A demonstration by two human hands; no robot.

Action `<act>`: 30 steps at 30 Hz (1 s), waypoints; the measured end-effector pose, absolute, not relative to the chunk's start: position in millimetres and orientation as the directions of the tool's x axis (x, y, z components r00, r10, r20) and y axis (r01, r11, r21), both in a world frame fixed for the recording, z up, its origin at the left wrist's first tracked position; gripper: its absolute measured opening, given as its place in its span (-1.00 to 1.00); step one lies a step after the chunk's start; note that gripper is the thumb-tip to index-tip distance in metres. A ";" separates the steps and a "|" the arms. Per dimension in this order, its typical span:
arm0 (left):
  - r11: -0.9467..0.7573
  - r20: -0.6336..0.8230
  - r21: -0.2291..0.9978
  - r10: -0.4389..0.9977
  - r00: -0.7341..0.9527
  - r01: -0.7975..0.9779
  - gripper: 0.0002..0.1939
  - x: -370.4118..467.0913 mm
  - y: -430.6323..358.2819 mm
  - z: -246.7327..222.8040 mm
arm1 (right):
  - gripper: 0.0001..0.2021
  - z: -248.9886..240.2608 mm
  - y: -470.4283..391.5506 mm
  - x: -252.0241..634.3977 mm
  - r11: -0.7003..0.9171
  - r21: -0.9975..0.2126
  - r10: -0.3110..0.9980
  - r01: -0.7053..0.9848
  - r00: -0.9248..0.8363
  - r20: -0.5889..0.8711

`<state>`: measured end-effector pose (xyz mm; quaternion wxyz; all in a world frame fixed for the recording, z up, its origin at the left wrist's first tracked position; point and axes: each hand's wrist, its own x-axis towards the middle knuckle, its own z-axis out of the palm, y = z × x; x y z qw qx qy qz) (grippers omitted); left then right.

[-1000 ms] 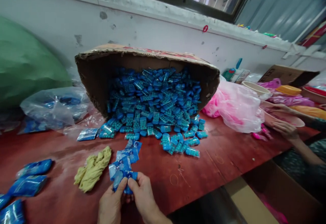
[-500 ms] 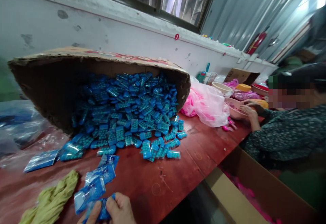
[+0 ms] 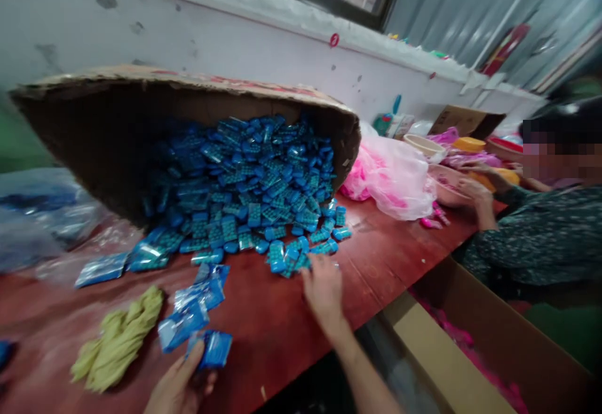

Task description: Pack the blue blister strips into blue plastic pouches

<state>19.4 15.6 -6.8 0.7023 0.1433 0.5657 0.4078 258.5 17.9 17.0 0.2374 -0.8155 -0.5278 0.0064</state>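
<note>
Packet (image 3: 217, 349), blue and shiny, sits pinched between the thumb and fingers of the left hand (image 3: 177, 384), above the near edge of the red table (image 3: 371, 276). Right hand (image 3: 325, 285) reaches farther across the table, palm down, its fingertips at the near side of a small cluster of loose packs (image 3: 277, 256), clear with blue ends and teal beads; whether the fingers have closed on one of them I cannot tell. Just beyond the held packet, a line of blue wrappers (image 3: 183, 323) runs away over the table, partly overlapping; I cannot tell whether the held one is joined to it. Left of the wrappers lies a crumpled yellow-green cloth (image 3: 117, 342), and farther back a flat blue pouch (image 3: 101, 268) lies near the mouth of a big cardboard box (image 3: 348, 147). That box rests on its side, its open mouth facing the near side, with a heap of the same bead packs (image 3: 249, 182) filling much of it and spilling onto the table. At far left is a clear plastic bag (image 3: 28, 232) with something blue inside. To the right of the box stands a pale bag (image 3: 399, 179) showing pink contents, with a few pink pieces (image 3: 433, 218) beside it. Farther right, another person in a dark patterned sleeve (image 3: 545, 244) has a hand (image 3: 480, 197) at a pink bowl (image 3: 446, 196). Below the table edge on the right, an open carton (image 3: 446, 351) contains pink items (image 3: 463, 342).
</note>
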 end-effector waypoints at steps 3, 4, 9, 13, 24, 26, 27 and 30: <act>0.639 -0.687 0.626 0.723 0.071 -0.446 -0.72 19.5 9.7 2.3 | -0.75 1.8 23.4 285.6 -0.477 -0.124 0.854 0.870 0.492 0.167; 0.654 -0.710 0.601 0.701 0.070 -0.459 -0.76 19.9 7.9 3.4 | -0.75 -4.4 24.5 283.9 -0.450 -0.096 0.873 0.888 0.460 0.164; 0.706 -0.794 0.479 0.602 0.086 -0.522 -0.90 17.9 2.9 3.2 | -0.71 -12.8 29.6 239.7 -0.340 -0.133 0.928 0.931 0.355 0.110; 0.694 -0.811 0.413 0.575 0.110 -0.590 -0.91 11.4 -0.8 3.6 | -0.74 -4.2 42.1 224.8 -0.293 -0.231 0.955 0.928 0.293 -0.032; 0.646 -0.826 0.359 0.557 0.093 -0.674 -0.90 -1.1 -0.1 7.7 | -0.84 -3.7 53.9 207.1 -0.101 -0.717 0.989 0.690 0.148 0.003; 0.632 -0.822 0.376 0.566 0.072 -0.678 -0.93 -1.0 2.2 7.2 | -0.79 -0.2 54.8 202.8 -0.135 -0.817 0.985 0.561 0.166 -0.049; 0.623 -0.821 0.384 0.568 0.057 -0.681 -0.93 -0.5 3.5 6.7 | -0.77 1.6 54.3 200.2 -0.175 -0.875 0.980 0.452 0.168 -0.110; 0.592 -0.818 0.406 0.575 0.013 -0.697 -0.87 2.4 7.7 3.7 | -0.68 7.4 47.6 187.6 -0.289 -0.956 0.957 0.050 0.041 -0.287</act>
